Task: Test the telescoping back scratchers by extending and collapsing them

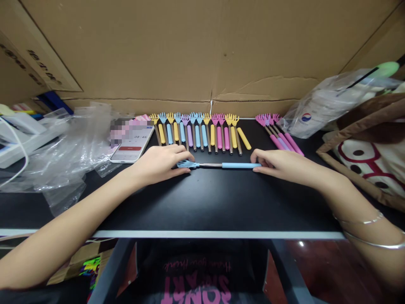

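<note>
Past plastic bags [63, 147] and a phone [129, 153] at the left of the frame. At centre, on the black surface [205, 202], holding the clawed head [191, 164] of a blue back scratcher [218, 165] in the grip of the left hand [161, 162], just in front of clawed rods [208, 139] and loose sleeves [219, 138]. Right of centre, pinching the end of the blue sleeve [238, 165] with the right hand [275, 162]. Seemingly at the sleeve-fitting step; hard to see how fully seated. Probably calling next for a straight push, head held steady. Farther right, near sleeved scratchers [284, 142], apparently already joined.
</note>
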Demonstrator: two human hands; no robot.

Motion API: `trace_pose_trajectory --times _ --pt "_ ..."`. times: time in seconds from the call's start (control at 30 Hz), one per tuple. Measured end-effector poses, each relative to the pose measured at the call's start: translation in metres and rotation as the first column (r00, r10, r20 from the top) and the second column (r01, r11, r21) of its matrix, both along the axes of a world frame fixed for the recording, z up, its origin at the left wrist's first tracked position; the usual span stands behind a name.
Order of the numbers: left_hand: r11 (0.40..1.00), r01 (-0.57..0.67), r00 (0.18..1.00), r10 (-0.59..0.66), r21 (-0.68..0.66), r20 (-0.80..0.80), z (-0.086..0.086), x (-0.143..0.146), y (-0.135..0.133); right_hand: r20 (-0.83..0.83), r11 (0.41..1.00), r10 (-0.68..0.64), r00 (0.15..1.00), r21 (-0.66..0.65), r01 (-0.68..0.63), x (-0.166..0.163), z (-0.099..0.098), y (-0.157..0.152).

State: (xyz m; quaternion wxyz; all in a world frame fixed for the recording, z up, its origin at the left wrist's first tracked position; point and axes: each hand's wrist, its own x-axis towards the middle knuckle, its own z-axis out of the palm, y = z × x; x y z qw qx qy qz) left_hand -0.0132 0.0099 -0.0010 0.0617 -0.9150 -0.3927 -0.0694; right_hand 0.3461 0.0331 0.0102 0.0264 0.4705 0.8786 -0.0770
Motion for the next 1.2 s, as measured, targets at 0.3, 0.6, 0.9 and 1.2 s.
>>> trace_pose_trajectory --times 0.3,0.6,0.9,1.2 --pt "0.998 -0.058 0.998 0.059 0.023 -0.039 0.007 -0.004 0.0 0.001 1.0 0.006 1.0 -0.019 -0.006 0.002 0.0 -0.001" --pt "0.998 -0.066 0.996 0.068 0.02 -0.062 0.01 -0.005 -0.002 -0.023 0.999 0.022 0.999 -0.025 -0.023 0.003 -0.002 0.001" --pt "0.996 -0.083 0.993 0.085 0.023 -0.077 0.012 -0.003 -0.003 -0.021 1.0 0.026 0.999 -0.005 -0.026 0.002 0.001 -0.001" --pt "0.996 -0.081 0.994 0.083 0.037 -0.076 0.012 -0.002 -0.003 -0.013 0.999 0.039 0.999 0.035 -0.039 0.006 -0.004 0.0"
